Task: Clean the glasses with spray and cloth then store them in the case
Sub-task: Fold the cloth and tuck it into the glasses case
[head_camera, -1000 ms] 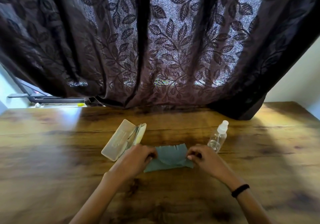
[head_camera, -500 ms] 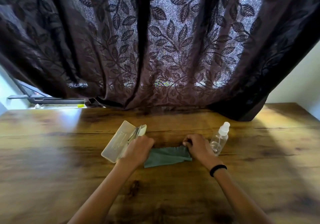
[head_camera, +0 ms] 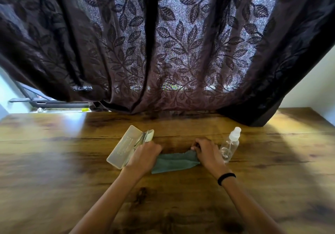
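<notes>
A grey-green cloth (head_camera: pixel 175 163) lies folded into a narrow strip on the wooden table (head_camera: pixel 54 161). My left hand (head_camera: pixel 146 155) pinches its left end and my right hand (head_camera: pixel 206 151) pinches its right end. A pale open glasses case (head_camera: pixel 124 147) lies just left of my left hand, with thin metal glasses (head_camera: pixel 143 138) resting inside near its hinge. A clear spray bottle (head_camera: pixel 229 145) with a white cap stands upright just right of my right hand.
A dark leaf-patterned curtain (head_camera: pixel 163 52) hangs over the table's far edge. A window sill with small items shows at the far left (head_camera: pixel 54 107). A black band circles my right wrist (head_camera: pixel 226 178).
Both hands moved away from me, folding the cloth's near edge over to the far side. The cloth went from a wide sheet to a narrow strip.
</notes>
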A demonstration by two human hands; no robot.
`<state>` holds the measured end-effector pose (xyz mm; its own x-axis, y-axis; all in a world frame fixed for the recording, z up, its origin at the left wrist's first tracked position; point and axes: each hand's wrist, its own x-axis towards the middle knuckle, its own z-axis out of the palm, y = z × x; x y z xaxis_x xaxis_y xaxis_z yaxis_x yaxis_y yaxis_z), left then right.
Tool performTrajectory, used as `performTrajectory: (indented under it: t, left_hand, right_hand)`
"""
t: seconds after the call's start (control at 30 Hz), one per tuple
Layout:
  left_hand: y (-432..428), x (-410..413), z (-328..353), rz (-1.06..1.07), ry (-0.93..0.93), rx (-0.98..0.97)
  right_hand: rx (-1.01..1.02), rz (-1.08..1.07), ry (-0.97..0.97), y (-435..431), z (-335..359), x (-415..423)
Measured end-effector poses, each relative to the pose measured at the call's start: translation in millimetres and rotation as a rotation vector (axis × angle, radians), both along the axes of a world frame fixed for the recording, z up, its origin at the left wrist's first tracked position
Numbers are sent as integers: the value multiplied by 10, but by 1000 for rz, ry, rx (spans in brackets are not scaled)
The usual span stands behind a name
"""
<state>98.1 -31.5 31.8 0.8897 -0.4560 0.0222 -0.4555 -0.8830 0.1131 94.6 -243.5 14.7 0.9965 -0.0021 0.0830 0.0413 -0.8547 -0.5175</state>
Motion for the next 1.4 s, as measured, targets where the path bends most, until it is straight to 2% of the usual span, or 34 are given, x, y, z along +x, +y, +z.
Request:
performTrajectory:
  t: [0.1, 0.23, 0.5, 0.8, 1.2, 1.4]
  left_hand:
    - [-23, -50, -16, -11, -71, 24]
    - [-4, -245, -31, -28, -180, -23]
    - [118, -593, -136, -43, -87, -129]
    - [124, -605, -214, 29, -64, -82]
    - [-28, -416, -174, 132, -44, -155]
    - [-62, -247, -79, 155, -39, -90]
  right_hand:
    - [-19, 36, 2, -1, 14, -35]
    - [31, 33, -108, -54, 48, -235]
    - [30, 64, -67, -165, -36, -662]
    - [113, -68, 31, -134, -80, -549]
    - [139, -77, 34, -91, -78, -530]
    - [216, -68, 20, -103, -81, -515]
